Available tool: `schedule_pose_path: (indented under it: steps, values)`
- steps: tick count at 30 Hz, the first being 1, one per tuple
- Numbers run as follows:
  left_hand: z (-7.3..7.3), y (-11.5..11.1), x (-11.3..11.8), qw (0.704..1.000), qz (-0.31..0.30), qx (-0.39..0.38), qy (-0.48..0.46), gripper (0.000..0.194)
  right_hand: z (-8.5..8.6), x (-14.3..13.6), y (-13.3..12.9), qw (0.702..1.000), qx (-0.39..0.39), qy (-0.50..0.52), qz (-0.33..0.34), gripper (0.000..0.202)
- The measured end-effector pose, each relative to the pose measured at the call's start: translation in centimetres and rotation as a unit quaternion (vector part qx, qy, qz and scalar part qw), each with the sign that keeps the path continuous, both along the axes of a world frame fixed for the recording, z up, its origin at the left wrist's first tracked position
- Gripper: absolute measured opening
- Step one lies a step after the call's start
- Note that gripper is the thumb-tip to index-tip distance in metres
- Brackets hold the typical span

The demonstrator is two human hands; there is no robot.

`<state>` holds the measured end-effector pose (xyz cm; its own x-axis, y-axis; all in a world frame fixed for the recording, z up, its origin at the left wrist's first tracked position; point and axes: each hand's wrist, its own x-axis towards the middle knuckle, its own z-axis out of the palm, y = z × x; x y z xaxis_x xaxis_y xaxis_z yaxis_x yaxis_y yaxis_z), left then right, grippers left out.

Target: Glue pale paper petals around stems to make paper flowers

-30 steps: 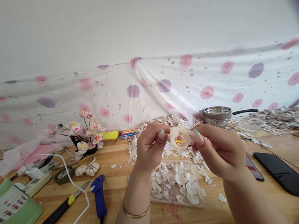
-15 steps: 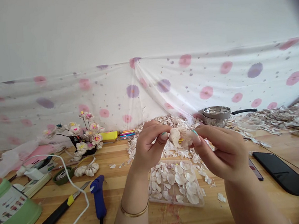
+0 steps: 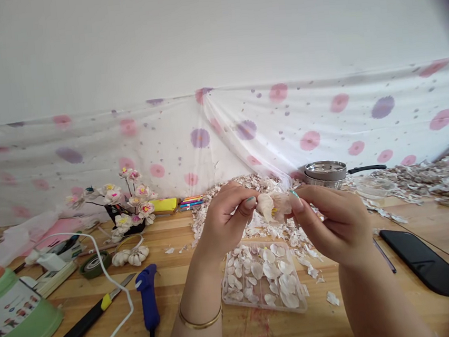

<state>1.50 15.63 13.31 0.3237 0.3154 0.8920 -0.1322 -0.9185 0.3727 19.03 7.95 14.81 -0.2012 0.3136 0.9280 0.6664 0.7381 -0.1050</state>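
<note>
A pale petal flower [image 3: 275,207] with a bit of yellow at its centre is held up between both hands. My left hand [image 3: 232,213] pinches its left edge between thumb and forefinger. On the other side, the thumb and forefinger of my right hand [image 3: 324,214] are closed on its right edge. Below the hands lies a clear compartment box [image 3: 266,308] with loose whitish petals [image 3: 257,270] in it. Behind the hands spreads a heap of dry petals [image 3: 249,182], partly hidden by them.
To the left are a blue glue gun [image 3: 147,298], a utility knife [image 3: 77,328], a white cable [image 3: 130,299], a green container [image 3: 20,315], garlic bulbs [image 3: 137,255] and a flower pot [image 3: 124,218]. A phone [image 3: 426,263] and metal bowls [image 3: 325,171] are on the right.
The flower has shifted very slightly to the right between the fingers, and its petals sit at a slightly different angle. Both hands keep their pinch.
</note>
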Motion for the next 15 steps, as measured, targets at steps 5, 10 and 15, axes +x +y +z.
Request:
schedule_pose_path:
  steps: [5,10,15]
  values:
    - [-0.11,-0.06,0.07,0.998,-0.001,-0.057,0.014,0.033,-0.17,0.31,0.32,1.0,-0.016,-0.003,0.011,0.025]
    - [-0.31,-0.04,0.3,0.997,-0.009,-0.074,-0.011,0.029,-0.32,0.47,0.4,0.998,-0.049,0.019,0.033,0.028]
    - [-0.28,-0.06,0.28,0.997,-0.014,-0.077,-0.013,0.028,-0.16,0.49,0.48,0.996,-0.065,0.022,0.052,0.024]
